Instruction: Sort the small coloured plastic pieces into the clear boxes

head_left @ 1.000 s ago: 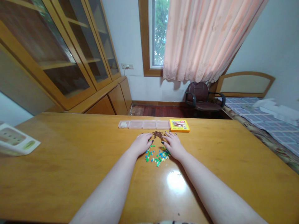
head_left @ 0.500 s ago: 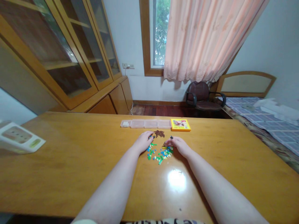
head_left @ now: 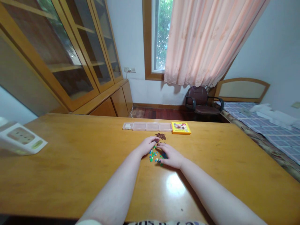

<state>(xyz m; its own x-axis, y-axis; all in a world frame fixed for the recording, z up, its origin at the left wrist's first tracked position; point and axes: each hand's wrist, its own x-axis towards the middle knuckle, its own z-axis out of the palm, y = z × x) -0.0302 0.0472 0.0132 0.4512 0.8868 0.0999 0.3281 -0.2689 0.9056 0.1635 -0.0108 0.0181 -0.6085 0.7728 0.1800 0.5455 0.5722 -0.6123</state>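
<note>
Small green, blue and pale building bricks point(head_left: 152, 154) lie loose on the wooden table between my hands. My right hand point(head_left: 170, 156) is spread palm down over the right part of this pile and hides many of the bricks. At the pile's far left edge rests my left hand point(head_left: 148, 145), its fingers stretched out and curving toward the right fingertips. Just beyond my fingers sits a separate heap of small brown bricks point(head_left: 160, 136). Neither hand visibly grips a brick.
Behind the bricks lie a row of clear plastic compartments point(head_left: 152, 127) and a yellow box point(head_left: 181, 128). A white plastic container point(head_left: 23, 139) stands at the table's left. Past the table are a glass-door cabinet point(head_left: 93, 62), an office chair point(head_left: 199, 98) and a bed point(head_left: 262, 122).
My right hand has moved left and nearer to me, opening flat over the colored bricks. My left hand has shifted slightly, and the fingertips of both are closer together.
</note>
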